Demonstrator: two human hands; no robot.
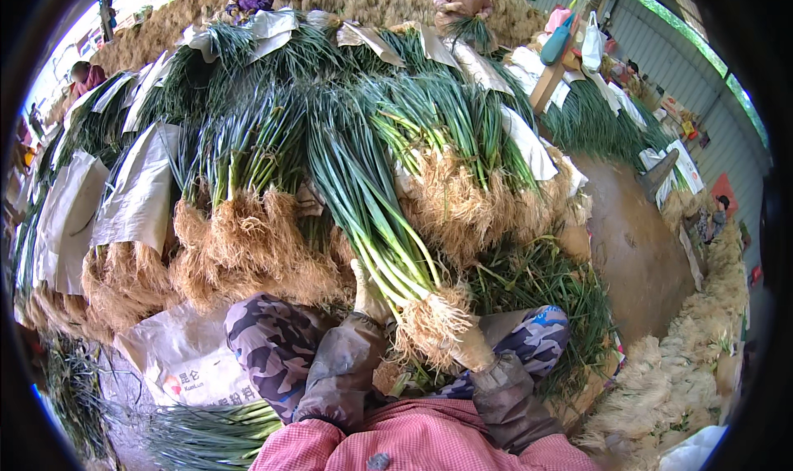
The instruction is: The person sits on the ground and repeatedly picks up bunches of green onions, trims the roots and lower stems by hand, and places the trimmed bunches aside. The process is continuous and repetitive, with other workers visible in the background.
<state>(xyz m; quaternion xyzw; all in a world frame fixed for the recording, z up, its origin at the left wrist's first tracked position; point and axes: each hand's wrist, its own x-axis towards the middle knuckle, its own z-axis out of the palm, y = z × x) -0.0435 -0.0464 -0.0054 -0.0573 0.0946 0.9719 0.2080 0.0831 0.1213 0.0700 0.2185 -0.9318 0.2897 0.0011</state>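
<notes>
A bundle of green onions (406, 263) slants over my lap, with pale stems, long green leaves and a tangle of tan roots (433, 331) at the near end. My left hand (372, 294), in a pale, soiled glove, holds the bundle at the left of its stems; the stems hide part of it. At the roots is my gloved right hand (474, 348), touching them from the right, its fingers hidden behind the root mass. Beyond the bundle's leaves lie more rooted green onions, one group (248, 235) to the left and another (458, 204) to the right.
White woven sacks (139, 192) cover some rows of onions. A printed sack (192, 353) and trimmed onions (217, 434) lie at my left. Loose leaves (545, 285) lie at my right, near bare ground (632, 254) and a wooden post (548, 87). Other people (468, 3) work farther back.
</notes>
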